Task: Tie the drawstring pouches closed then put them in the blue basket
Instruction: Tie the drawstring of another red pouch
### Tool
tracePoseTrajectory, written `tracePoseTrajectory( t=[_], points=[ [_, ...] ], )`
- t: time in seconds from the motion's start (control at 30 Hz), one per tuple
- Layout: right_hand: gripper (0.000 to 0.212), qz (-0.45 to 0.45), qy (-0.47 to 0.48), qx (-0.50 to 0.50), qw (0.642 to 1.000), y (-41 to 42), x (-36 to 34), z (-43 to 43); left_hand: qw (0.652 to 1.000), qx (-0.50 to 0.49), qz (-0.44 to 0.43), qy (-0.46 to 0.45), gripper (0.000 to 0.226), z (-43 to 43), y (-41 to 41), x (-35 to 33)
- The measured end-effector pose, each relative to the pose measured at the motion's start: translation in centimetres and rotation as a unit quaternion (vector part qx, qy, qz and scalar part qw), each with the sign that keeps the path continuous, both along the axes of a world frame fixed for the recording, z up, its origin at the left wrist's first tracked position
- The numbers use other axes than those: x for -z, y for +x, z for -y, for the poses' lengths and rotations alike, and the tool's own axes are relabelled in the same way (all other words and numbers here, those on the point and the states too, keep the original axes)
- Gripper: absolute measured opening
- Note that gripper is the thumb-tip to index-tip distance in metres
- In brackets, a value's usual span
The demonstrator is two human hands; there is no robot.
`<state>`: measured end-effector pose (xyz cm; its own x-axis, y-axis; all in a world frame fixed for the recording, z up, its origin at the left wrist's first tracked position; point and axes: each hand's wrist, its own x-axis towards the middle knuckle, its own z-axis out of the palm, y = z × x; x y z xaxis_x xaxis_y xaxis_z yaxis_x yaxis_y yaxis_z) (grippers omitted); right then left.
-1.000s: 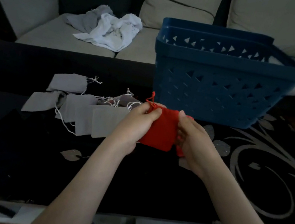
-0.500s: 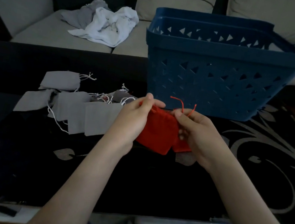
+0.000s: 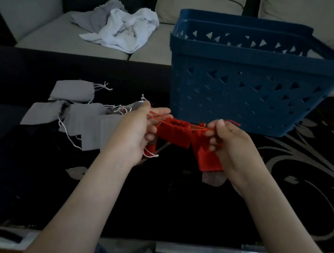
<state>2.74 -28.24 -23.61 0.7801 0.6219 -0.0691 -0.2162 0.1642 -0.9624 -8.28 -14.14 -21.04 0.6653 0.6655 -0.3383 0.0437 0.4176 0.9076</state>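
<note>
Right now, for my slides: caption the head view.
Left hand and right hand pull red pouch drawstrings taut before blue basket.

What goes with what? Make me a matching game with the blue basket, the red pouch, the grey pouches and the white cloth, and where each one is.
Things
1. blue basket
2. red pouch
3. grey pouches
4. white cloth

Places
A. crumpled on the sofa
B. between the left hand and the right hand, strings pulled
C. lying on the table, left of the hands
D. standing on the table, behind the hands

Pairs: 1-D, 2-B, 3-C, 4-A
</note>
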Motion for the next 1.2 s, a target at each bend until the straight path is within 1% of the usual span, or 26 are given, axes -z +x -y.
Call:
tracePoseTrajectory(
  t=[0.1,0.17,0.2,0.27,0.3,0.37,0.43,0.53,0.57,0.6,0.67,0.7,0.8,0.87,0.9,0.93,0.97,1.1,1.13,1.17,1.2],
  points=[
    [0.032,-0.054,0.066,-0.005,0.996,0.2,-0.1,-0.2,0.996,0.005,0.043,-0.075,0.045,0.0,-0.1,-0.1],
    [0.033,-0.124,0.146,-0.001,0.981,0.6,-0.2,-0.2,0.987,-0.009,0.079,-0.137,0.039,-0.3,-0.2,-0.3],
    [0.032,-0.157,0.177,0.016,0.971,0.8,-0.3,-0.1,0.982,-0.025,0.094,-0.162,0.037,-0.7,-0.2,-0.3],
    [0.033,-0.186,0.193,0.055,0.962,1.5,-0.6,0.5,0.970,-0.069,0.115,-0.200,0.040,-1.7,-0.5,-0.2],
    [0.033,-0.177,0.179,0.065,0.966,1.9,-0.7,0.8,0.966,-0.090,0.120,-0.212,0.041,-2.2,-0.6,-0.1],
    [0.033,-0.125,0.123,0.056,0.983,2.5,-0.8,1.3,0.968,-0.097,0.110,-0.206,0.039,-2.4,-0.6,0.2],
    [0.031,-0.093,0.083,0.023,0.992,2.6,-0.8,1.3,0.977,-0.076,0.082,-0.184,0.036,-1.9,-0.4,0.4],
    [0.018,-0.064,0.020,0.001,0.998,1.8,-0.4,0.4,0.979,-0.069,0.065,-0.182,0.036,-1.5,0.0,0.5],
    [0.020,-0.028,-0.023,0.010,0.999,1.5,-0.2,0.1,0.977,-0.075,0.067,-0.187,0.036,-1.5,0.0,0.4],
    [0.029,0.029,-0.070,0.027,0.997,1.1,0.0,-0.2,0.975,-0.081,0.069,-0.193,0.037,-1.5,0.1,0.4],
    [0.046,0.177,-0.127,0.054,0.974,0.4,0.4,-0.8,0.972,-0.088,0.073,-0.206,0.038,-1.4,0.2,0.3],
    [0.051,0.241,-0.142,0.053,0.959,0.0,0.5,-1.1,0.971,-0.089,0.076,-0.210,0.038,-1.3,0.3,0.4],
    [0.053,0.386,-0.203,0.017,0.899,-0.7,0.8,-1.7,0.969,-0.089,0.077,-0.217,0.038,-1.1,0.5,0.5],
    [0.052,0.448,-0.267,-0.013,0.853,-1.4,1.0,-2.3,0.968,-0.096,0.080,-0.220,0.038,-1.2,0.5,0.5],
    [0.050,0.472,-0.289,-0.017,0.833,-1.6,1.1,-2.6,0.967,-0.097,0.081,-0.222,0.038,-1.4,0.5,0.5],
    [0.045,0.488,-0.298,-0.013,0.820,-1.8,1.3,-3.0,0.966,-0.098,0.083,-0.225,0.038,-1.5,0.5,0.5],
    [0.038,0.496,-0.295,-0.005,0.817,-1.9,1.5,-3.3,0.965,-0.100,0.086,-0.227,0.038,-1.5,0.4,0.5],
    [0.007,0.494,-0.249,0.005,0.833,-2.1,1.7,-4.2,0.966,-0.090,0.095,-0.224,0.037,-1.4,0.3,0.6],
    [0.003,0.484,-0.238,0.005,0.842,-2.2,1.5,-4.3,0.972,-0.087,0.088,-0.202,0.036,-1.5,0.3,0.7],
    [0.001,0.472,-0.228,0.004,0.851,-2.4,1.3,-4.3,0.981,-0.078,0.076,-0.162,0.033,-1.6,0.2,0.8],
    [0.003,0.460,-0.217,0.002,0.861,-2.5,1.1,-4.3,0.993,-0.059,0.054,-0.090,0.028,-1.8,0.2,0.9]
  ],
)
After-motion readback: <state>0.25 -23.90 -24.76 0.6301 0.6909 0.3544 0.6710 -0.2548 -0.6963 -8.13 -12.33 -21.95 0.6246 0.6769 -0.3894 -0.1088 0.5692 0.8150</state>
